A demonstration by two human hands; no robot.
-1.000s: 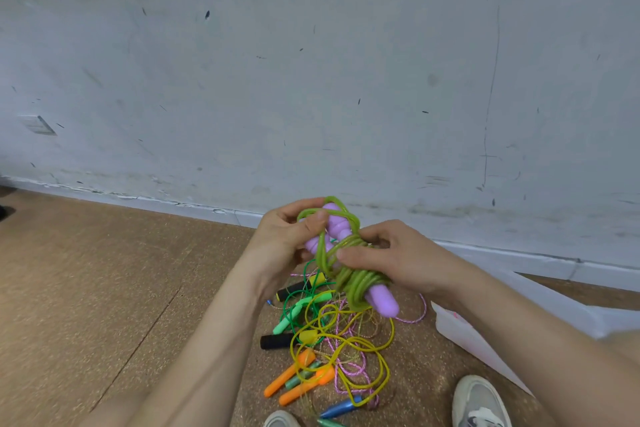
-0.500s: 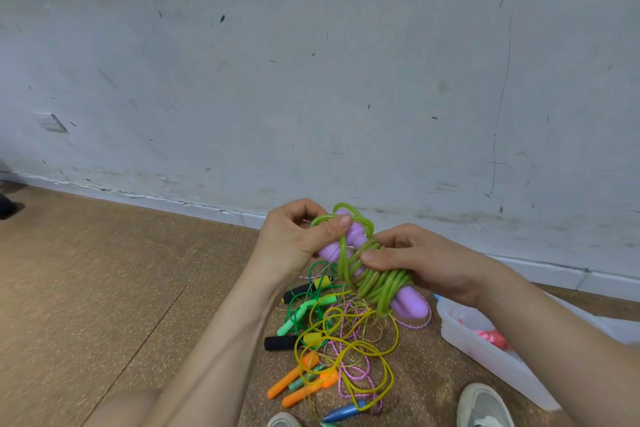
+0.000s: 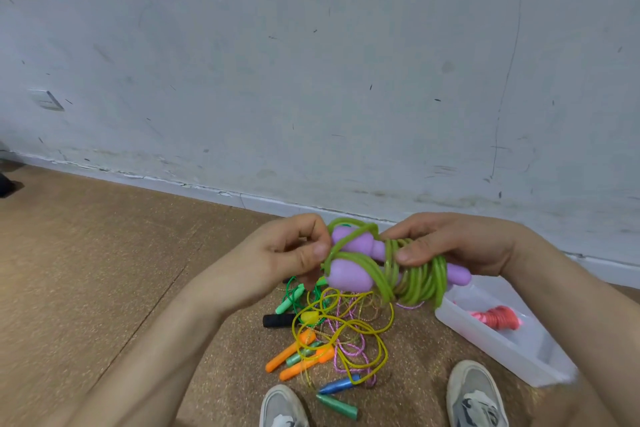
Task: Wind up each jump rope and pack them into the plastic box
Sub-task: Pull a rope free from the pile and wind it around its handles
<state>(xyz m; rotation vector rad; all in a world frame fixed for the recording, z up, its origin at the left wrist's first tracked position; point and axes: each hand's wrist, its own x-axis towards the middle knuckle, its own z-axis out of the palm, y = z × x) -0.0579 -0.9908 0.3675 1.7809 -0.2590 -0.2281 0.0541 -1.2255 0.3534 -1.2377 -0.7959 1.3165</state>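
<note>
Pinching the green cord [image 3: 353, 236] with the left hand [image 3: 287, 256], gripping the wound purple-handled jump rope [image 3: 346, 276] with the right hand [image 3: 457, 243]. Beneath: tangled ropes [image 3: 339, 333]. Near right: plastic box [image 3: 485, 340] holding pink rope [image 3: 497, 317].

Left side: broad bare cork floor [image 3: 104, 270], room to pass right up to the wall [image 3: 311, 80]. Mid-air, centre: left hand [image 3: 277, 260] and right hand [image 3: 460, 243] both gripping the green rope bundle [image 3: 415, 281], directly over the loose rope tangle [image 3: 332, 333]. Tangle spread over the floor between the left shoe [image 3: 282, 406] and right shoe [image 3: 474, 392]. Right side: plastic box [image 3: 460, 326], top open; red wound rope [image 3: 498, 317] at its far end, bare bottom nearer. Right forearm [image 3: 571, 340] across the box's near corner. Narrow floor strip between tangle and box.
</note>
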